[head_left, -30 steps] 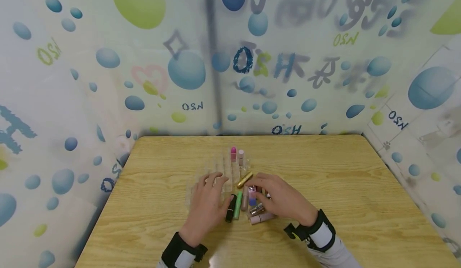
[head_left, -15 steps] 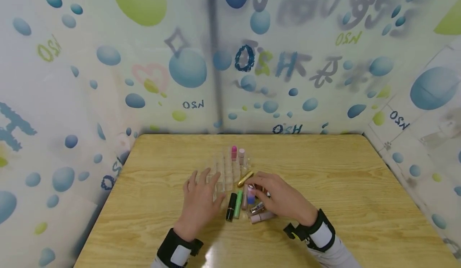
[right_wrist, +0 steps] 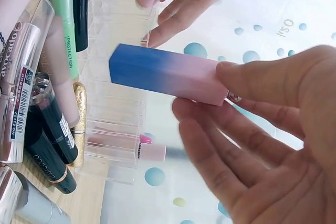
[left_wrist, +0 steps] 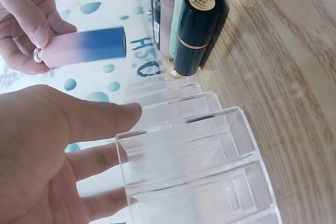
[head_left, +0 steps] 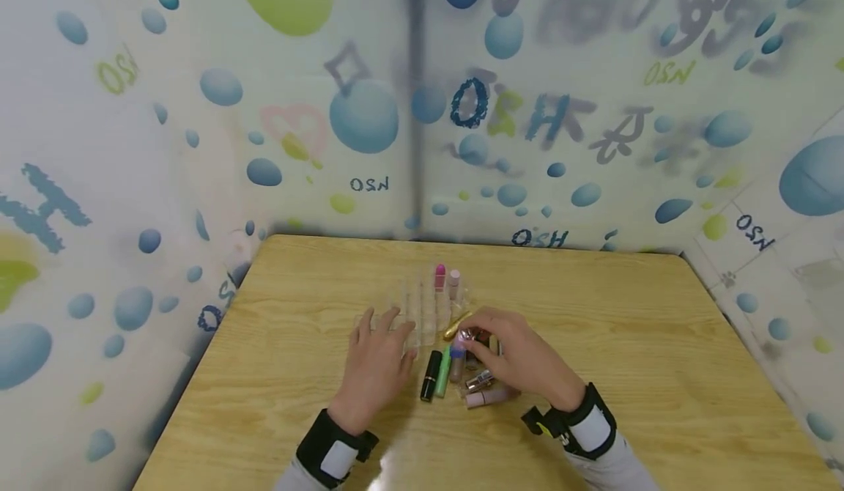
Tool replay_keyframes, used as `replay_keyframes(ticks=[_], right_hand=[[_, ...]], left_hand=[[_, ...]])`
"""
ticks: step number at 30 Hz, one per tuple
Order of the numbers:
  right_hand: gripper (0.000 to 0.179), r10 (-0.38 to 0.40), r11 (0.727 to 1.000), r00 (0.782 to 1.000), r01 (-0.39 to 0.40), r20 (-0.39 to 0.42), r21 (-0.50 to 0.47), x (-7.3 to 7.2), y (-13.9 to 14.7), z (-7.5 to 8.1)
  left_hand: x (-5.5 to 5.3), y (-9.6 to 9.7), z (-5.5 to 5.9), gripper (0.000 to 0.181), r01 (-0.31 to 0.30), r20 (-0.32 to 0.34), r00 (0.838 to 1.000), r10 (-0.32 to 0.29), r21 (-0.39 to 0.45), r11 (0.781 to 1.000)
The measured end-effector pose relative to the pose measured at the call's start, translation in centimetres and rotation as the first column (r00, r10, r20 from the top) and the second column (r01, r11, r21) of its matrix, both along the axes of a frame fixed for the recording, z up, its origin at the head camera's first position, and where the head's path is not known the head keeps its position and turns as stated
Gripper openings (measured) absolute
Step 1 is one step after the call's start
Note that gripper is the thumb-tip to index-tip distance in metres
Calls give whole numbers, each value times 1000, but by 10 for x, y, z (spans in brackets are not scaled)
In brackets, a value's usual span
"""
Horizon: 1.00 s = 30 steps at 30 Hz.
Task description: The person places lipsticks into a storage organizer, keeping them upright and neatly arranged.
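Observation:
My right hand (head_left: 524,352) pinches a lipstick (right_wrist: 168,74) by its pink end between thumb and fingers. Its square tube fades from pink to blue, and it is lifted above the other tubes. My left hand (head_left: 374,366) rests with spread fingers at a clear stepped lipstick organizer (left_wrist: 189,156), fingertips at its edge. In the organizer's far slots stand a bright pink lipstick (head_left: 439,275) and a pale pink tube (head_left: 454,283). Beside the organizer lie a black lipstick (head_left: 431,375), a green tube (head_left: 443,371) and a gold tube (head_left: 456,326).
More cosmetic tubes lie under and beside my right hand, among them a silver tube (head_left: 479,380) and a pale pink one (head_left: 489,397). All sit on a wooden table (head_left: 283,293) with a patterned curtain wall (head_left: 369,117) behind it.
The pink-and-blue lipstick has risen from among the tubes in my right hand and tilted. My left hand has shifted away from the black lipstick, along the organizer. The head view has turned slightly left.

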State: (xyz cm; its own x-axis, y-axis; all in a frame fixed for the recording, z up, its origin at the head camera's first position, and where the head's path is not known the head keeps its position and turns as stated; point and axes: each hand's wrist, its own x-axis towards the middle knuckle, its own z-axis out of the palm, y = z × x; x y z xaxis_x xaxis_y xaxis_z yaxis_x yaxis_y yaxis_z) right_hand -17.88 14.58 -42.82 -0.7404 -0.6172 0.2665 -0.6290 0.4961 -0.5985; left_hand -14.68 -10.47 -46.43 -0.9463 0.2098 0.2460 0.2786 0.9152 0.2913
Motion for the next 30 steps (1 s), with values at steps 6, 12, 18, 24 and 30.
replay_keyframes(ticks=[6,12,18,24,30], right_hand=[[19,-27,998,994,22,-103,-57,-8,-4,3],[21,-31,994,989,15,-142,-111,-18,-10,9],[21,-3,995,984,-15,-181,-99,-32,-14,16],[23,18,994,971,-43,-240,-103,-44,-18,19],[21,19,995,971,-42,-239,-91,-56,-23,21]], left_hand=[[-1,2,3,41,-4,10,1000,4,-13,1000],[-2,2,5,42,-6,17,1000,6,-25,1000],[-3,2,4,42,-11,24,1000,12,-52,999],[-2,2,3,42,-9,22,1000,11,-61,998],[0,1,3,43,-4,17,1000,5,-59,998]])
